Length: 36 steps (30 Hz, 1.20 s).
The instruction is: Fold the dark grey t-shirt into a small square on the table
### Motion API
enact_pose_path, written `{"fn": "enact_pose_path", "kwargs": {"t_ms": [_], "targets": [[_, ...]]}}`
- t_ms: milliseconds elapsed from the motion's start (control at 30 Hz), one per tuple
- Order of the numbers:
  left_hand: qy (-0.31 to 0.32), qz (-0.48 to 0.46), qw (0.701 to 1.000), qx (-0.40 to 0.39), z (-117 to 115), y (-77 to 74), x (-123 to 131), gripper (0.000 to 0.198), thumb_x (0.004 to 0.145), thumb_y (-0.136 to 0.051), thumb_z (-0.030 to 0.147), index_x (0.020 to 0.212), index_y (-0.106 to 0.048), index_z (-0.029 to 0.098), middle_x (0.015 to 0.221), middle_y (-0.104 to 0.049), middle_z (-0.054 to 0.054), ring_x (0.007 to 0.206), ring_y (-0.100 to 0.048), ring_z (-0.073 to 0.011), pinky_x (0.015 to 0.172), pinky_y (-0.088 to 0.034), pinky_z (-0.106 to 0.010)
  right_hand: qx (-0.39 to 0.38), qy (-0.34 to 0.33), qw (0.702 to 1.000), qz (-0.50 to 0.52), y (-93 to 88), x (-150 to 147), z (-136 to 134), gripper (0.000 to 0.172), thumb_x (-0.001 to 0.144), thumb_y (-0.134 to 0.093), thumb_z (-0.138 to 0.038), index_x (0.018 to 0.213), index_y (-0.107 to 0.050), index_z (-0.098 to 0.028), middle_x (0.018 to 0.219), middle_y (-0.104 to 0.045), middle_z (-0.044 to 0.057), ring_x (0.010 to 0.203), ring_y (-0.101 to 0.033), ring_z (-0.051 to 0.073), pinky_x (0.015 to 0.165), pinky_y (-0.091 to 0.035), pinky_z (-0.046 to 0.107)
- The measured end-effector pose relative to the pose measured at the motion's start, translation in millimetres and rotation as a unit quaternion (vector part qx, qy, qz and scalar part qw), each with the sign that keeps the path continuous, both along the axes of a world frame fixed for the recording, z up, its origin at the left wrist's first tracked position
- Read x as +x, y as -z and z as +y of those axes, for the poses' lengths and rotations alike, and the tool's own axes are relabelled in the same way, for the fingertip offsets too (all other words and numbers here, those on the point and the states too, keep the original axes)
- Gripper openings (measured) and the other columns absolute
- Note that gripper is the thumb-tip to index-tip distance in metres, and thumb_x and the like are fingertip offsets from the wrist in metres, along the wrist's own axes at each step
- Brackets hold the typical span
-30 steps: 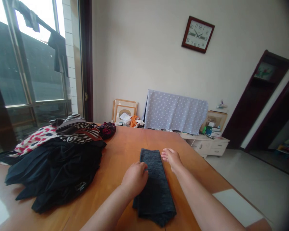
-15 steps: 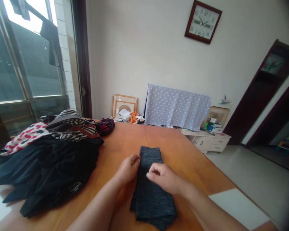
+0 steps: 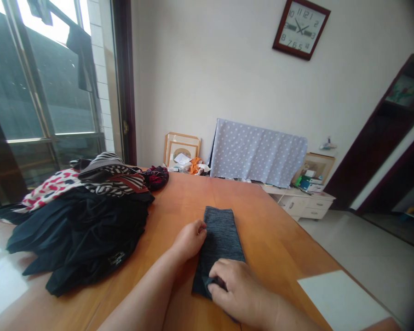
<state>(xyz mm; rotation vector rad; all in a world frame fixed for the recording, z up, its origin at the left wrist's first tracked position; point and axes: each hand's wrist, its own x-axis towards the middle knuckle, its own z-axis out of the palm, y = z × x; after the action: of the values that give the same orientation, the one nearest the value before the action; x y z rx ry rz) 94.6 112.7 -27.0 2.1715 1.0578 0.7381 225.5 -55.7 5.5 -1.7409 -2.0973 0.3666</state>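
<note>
A folded strip of dark grey cloth (image 3: pixel 221 243) is laid lengthwise on an orange wooden table (image 3: pixel 179 197), just in front of the person. Its near end is grasped by the right hand (image 3: pixel 239 292), with the cloth pinched between the curled fingers and thumb. The left hand (image 3: pixel 189 240) is loosely curled and pressed against the cloth's left edge, though whether any cloth is gripped cannot be told. A white sheet (image 3: pixel 341 299) is laid near the table's right edge. A heap of black clothes (image 3: pixel 79 239) is piled to the left, topped by a striped garment (image 3: pixel 112 184) and beside a red-and-white patterned cloth (image 3: pixel 50 188). Beyond the table, a polka-dot cloth (image 3: pixel 258 154) is draped upright near a white drawer unit (image 3: pixel 300 207). A wall clock (image 3: pixel 301 28) is hung above.
</note>
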Motion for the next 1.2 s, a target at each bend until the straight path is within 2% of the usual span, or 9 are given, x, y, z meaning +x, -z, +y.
{"fn": "enact_pose_path", "kwargs": {"t_ms": [167, 400, 533, 633, 767, 867, 967, 1067, 1200], "targets": [[-0.011, 0.006, 1.000, -0.001, 1.8, 2.2, 1.7, 0.026, 0.087, -0.047, 0.024, 0.104, -0.066, 0.020, 0.096, -0.073, -0.006, 0.090, -0.065, -0.0186, 0.074, -0.044, -0.024, 0.015, 0.040, 0.992, 0.118, -20.9, -1.0, 3.2, 0.010, 0.086, -0.057, -0.024, 0.080, -0.062, -0.020, 0.075, -0.061, -0.002, 0.073, -0.057, 0.013, 0.064, -0.037, 0.022], [-0.017, 0.002, 0.999, 0.048, -5.4, -3.7, 1.6, 0.022, 0.089, -0.050, 0.029, 0.104, -0.065, 0.021, 0.097, -0.070, -0.005, 0.090, -0.064, -0.0188, 0.076, -0.046, -0.027, -0.029, -0.023, 0.995, 0.094, -7.0, -12.1, -0.4, 0.012, 0.080, -0.068, -0.031, 0.087, -0.070, -0.022, 0.084, -0.066, -0.001, 0.071, -0.057, 0.012, 0.064, -0.039, 0.022], [0.014, -0.002, 0.993, 0.113, -23.3, -12.8, 5.6, 0.023, 0.091, -0.049, 0.030, 0.107, -0.064, 0.022, 0.105, -0.068, -0.007, 0.102, -0.062, -0.0208, 0.087, -0.046, -0.029, -0.026, 0.002, 0.980, 0.199, -8.5, 3.2, 5.7, 0.015, 0.088, -0.056, -0.027, 0.082, -0.068, -0.019, 0.077, -0.065, -0.001, 0.070, -0.058, 0.011, 0.063, -0.041, 0.021], [0.069, 0.022, 0.989, 0.131, -41.2, -20.7, 11.6, 0.026, 0.094, -0.047, 0.033, 0.109, -0.065, 0.024, 0.105, -0.067, -0.007, 0.102, -0.063, -0.0215, 0.088, -0.047, -0.031, -0.001, 0.083, 0.942, 0.324, -13.0, 29.6, 20.2, 0.023, 0.092, -0.053, -0.035, 0.085, -0.065, -0.017, 0.076, -0.064, 0.000, 0.069, -0.059, 0.012, 0.063, -0.044, 0.022], [0.164, 0.064, 0.975, 0.137, -61.5, -27.8, 16.8, 0.036, 0.097, -0.043, 0.042, 0.121, -0.064, 0.026, 0.121, -0.067, -0.008, 0.113, -0.061, -0.0242, 0.099, -0.046, -0.037, 0.026, 0.197, 0.856, 0.478, -11.8, 75.5, 50.9, 0.032, 0.088, -0.059, -0.044, 0.106, -0.065, -0.017, 0.094, -0.069, 0.006, 0.079, -0.066, 0.015, 0.064, -0.049, 0.023], [0.220, 0.106, 0.960, 0.133, -68.7, -24.8, 16.2, 0.059, 0.091, -0.047, 0.060, 0.141, -0.052, 0.027, 0.149, -0.049, -0.010, 0.140, -0.040, -0.0321, 0.116, -0.032, -0.049, 0.034, 0.229, 0.787, 0.572, -5.9, 105.0, 78.3, 0.034, 0.085, -0.065, -0.041, 0.109, -0.064, -0.017, 0.103, -0.069, 0.010, 0.087, -0.069, 0.018, 0.071, -0.054, 0.026], [0.257, 0.151, 0.948, 0.109, -68.5, -16.7, 14.7, 0.087, 0.079, -0.048, 0.079, 0.151, -0.037, 0.032, 0.161, -0.029, -0.007, 0.149, -0.018, -0.0376, 0.120, -0.019, -0.060, 0.030, 0.227, 0.753, 0.617, 3.0, 120.0, 104.9, 0.031, 0.084, -0.067, -0.037, 0.106, -0.064, -0.016, 0.101, -0.070, 0.012, 0.088, -0.071, 0.020, 0.075, -0.056, 0.029], [0.274, 0.182, 0.939, 0.097, -63.9, -9.6, 15.9, 0.095, 0.074, -0.043, 0.087, 0.153, -0.030, 0.037, 0.164, -0.020, -0.005, 0.150, -0.010, -0.0389, 0.118, -0.012, -0.066, -0.031, 0.182, 0.761, 0.622, 16.2, 122.3, 129.1, 0.032, 0.083, -0.068, -0.036, 0.105, -0.064, -0.014, 0.102, -0.070, 0.015, 0.091, -0.071, 0.022, 0.080, -0.057, 0.032], [0.287, 0.209, 0.929, 0.105, -56.7, -4.0, 19.6, 0.095, 0.074, -0.041, 0.088, 0.154, -0.028, 0.039, 0.164, -0.017, -0.005, 0.150, -0.008, -0.0393, 0.117, -0.010, -0.068, -0.027, 0.204, 0.829, 0.520, 33.1, 128.5, 159.2, 0.036, 0.087, -0.059, -0.037, 0.116, -0.060, -0.014, 0.113, -0.069, 0.017, 0.101, -0.070, 0.022, 0.088, -0.056, 0.035]]}}
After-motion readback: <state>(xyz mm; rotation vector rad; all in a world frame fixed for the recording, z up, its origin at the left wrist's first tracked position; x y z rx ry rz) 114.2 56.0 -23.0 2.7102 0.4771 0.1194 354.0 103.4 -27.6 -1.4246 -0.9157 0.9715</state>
